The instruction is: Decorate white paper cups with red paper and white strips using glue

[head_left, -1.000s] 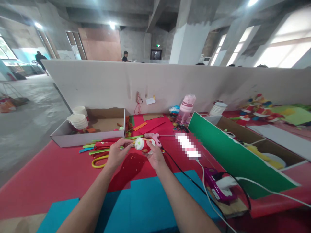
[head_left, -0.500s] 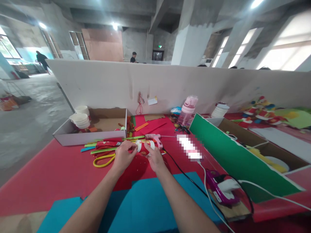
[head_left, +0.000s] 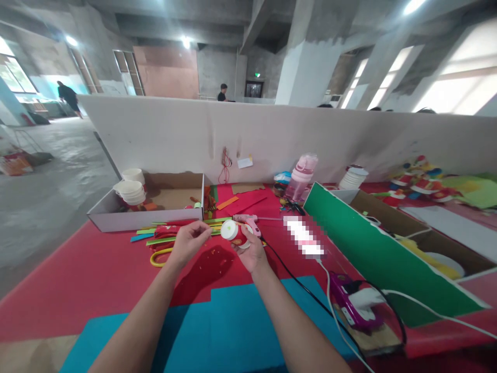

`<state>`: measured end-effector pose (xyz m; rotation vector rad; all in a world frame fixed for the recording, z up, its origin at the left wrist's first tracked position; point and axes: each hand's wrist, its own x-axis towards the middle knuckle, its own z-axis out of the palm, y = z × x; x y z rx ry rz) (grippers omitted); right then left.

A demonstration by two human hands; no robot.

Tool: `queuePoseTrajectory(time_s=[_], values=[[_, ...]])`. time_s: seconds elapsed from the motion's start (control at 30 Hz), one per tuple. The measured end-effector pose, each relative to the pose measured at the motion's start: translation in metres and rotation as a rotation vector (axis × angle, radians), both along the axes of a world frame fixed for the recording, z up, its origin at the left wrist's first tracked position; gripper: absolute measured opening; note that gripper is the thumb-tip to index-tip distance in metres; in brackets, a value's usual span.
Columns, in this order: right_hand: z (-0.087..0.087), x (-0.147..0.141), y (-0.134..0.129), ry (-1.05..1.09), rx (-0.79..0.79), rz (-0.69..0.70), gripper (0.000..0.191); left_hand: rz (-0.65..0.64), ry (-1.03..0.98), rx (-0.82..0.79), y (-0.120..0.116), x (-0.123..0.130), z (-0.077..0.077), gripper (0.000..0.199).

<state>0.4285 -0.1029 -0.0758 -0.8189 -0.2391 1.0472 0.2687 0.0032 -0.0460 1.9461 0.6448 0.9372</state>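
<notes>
Near the middle of the red-covered table, my right hand (head_left: 251, 249) holds a small red and white paper cup piece (head_left: 237, 234), its white round end turned toward the left and a small green spot on it. My left hand (head_left: 191, 241) is just left of the piece, apart from it, with thumb and fingertips pinched together; what they hold, if anything, is too small to make out. Behind the piece lies a pink glue gun (head_left: 250, 223). Yellow-handled scissors (head_left: 158, 257) and green strips (head_left: 163, 241) lie beside my left hand.
A cardboard box (head_left: 147, 220) with white cups stands at the left. On the right are a green-sided box (head_left: 373, 259), a pink bottle (head_left: 301, 178) and a purple power strip (head_left: 355, 305) with cables. Blue sheets (head_left: 233, 331) lie in front.
My left hand has moved left, away from the red and white piece. My right hand has turned the piece so its white end shows more.
</notes>
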Motion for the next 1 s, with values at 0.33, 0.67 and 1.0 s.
queuePoseTrajectory(time_s=[0.33, 0.67, 1.0], values=[[0.004, 0.003, -0.001, -0.004, -0.007, 0.015, 0.030, -0.244, 0.035, -0.105, -0.006, 0.003, -0.001, 0.015], [0.005, -0.014, -0.001, -0.391, 0.048, -0.063, 0.034, -0.390, -0.081, -0.522, -0.022, 0.014, -0.001, 0.048], [-0.003, -0.003, -0.005, -0.081, 0.101, 0.434, 0.040, -0.429, 0.062, -0.107, -0.013, 0.002, 0.003, 0.061]])
